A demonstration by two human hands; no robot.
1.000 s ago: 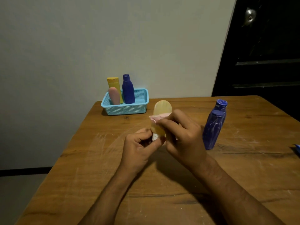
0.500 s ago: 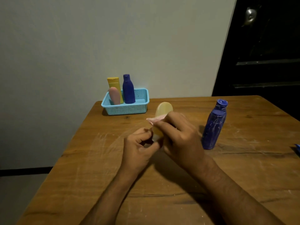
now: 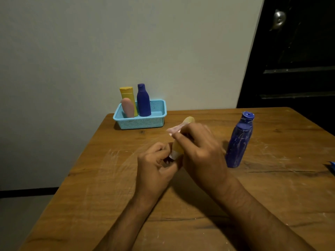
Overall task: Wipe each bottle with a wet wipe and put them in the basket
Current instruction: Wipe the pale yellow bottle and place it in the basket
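Observation:
A small yellow bottle [image 3: 176, 147] with a white cap is held over the middle of the table. My left hand [image 3: 156, 167] grips its white capped end. My right hand [image 3: 201, 153] wraps around its upper body and presses a pink wet wipe [image 3: 175, 129] against it, hiding most of the bottle. Only the rounded far end [image 3: 189, 119] pokes out. Two dark blue bottles [image 3: 237, 147] stand one behind the other at the right, streaked with white marks. At the back left, a light blue basket [image 3: 141, 122] holds a yellow bottle [image 3: 127, 95], a pink bottle [image 3: 127, 107] and a blue bottle [image 3: 143, 101].
The wooden table [image 3: 108, 187] is scratched and dusty. Its left edge drops to the floor, and a wall stands right behind the basket. A dark door [image 3: 293, 60] is at the back right. A small blue object [image 3: 332, 167] shows at the right frame edge.
My right hand with the wipe has slid up along the yellow bottle, covering more of it. The bottle has tilted a little lower. My left hand keeps its grip on the cap end.

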